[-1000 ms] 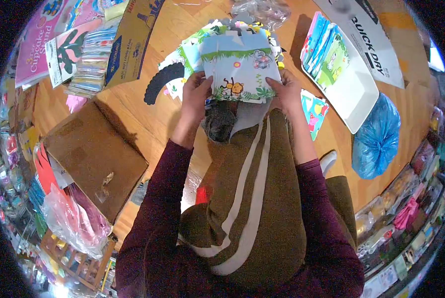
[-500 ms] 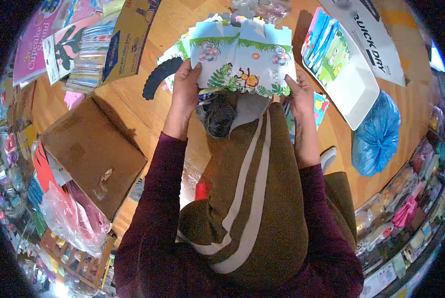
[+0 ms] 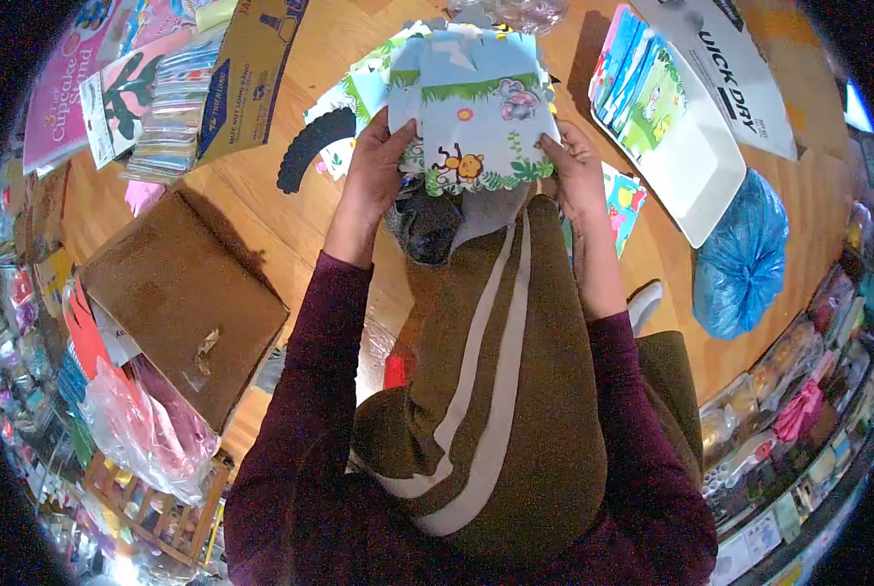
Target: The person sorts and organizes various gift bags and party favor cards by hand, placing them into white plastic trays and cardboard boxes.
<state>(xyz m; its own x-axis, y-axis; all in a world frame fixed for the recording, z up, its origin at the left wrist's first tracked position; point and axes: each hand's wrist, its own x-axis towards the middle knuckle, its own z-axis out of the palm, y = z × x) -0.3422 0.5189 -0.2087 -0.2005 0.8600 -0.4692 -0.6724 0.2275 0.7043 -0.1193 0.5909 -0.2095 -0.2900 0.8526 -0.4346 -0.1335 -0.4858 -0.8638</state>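
Observation:
A printed card sheet (image 3: 481,117) with a monkey, an elephant and green leaves is held up in front of my knees, partly folded. My left hand (image 3: 376,164) grips its left side, thumb on the front. At the right edge, my right hand (image 3: 576,168) pinches the card between thumb and fingers. More printed jungle cards (image 3: 344,103) lie behind it, mostly covered. Beside them, left of my left hand, rests a black curved strip (image 3: 312,151) with a scalloped edge.
A white tray (image 3: 696,200) with several colourful packs stands at right, near a tied blue plastic bag (image 3: 742,254). On the left are a brown cardboard box (image 3: 183,303), a clear bag (image 3: 144,420) and packaged goods (image 3: 168,107). Stocked shelves line both sides.
The card sheet has become narrower: its left panel is folded back, leaving one elephant showing. My hands have come slightly closer together.

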